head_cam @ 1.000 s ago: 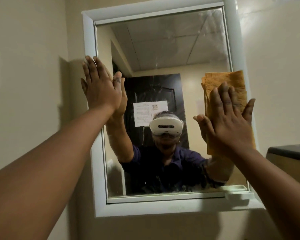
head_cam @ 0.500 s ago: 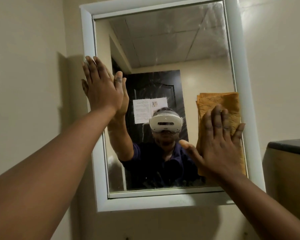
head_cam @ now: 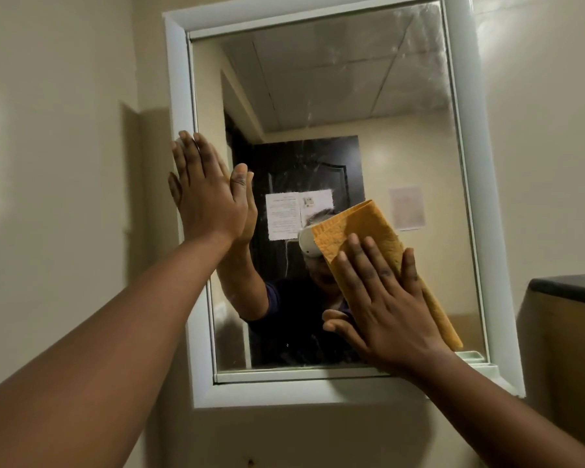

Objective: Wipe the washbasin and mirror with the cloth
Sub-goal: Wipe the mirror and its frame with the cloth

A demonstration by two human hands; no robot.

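Note:
A white-framed mirror [head_cam: 335, 96] hangs on the cream wall, its glass streaked with smears near the top right. My left hand [head_cam: 206, 194] lies flat with straight fingers against the mirror's left edge, partly over the frame. My right hand [head_cam: 382, 305] presses a folded orange cloth [head_cam: 362, 228] flat against the lower middle of the glass, fingers spread and straight. The cloth sticks out above and to the right of that hand. The washbasin is out of view.
A dark-topped cabinet [head_cam: 568, 288] stands close at the right, beside the mirror's lower right corner. The mirror's white frame [head_cam: 284, 393] juts out from the wall. The glass reflects a person, a dark door with a paper notice and a ceiling.
My right hand has slid the cloth from the mirror's right edge down and leftward to the lower middle of the glass. My left hand stays in place on the left edge.

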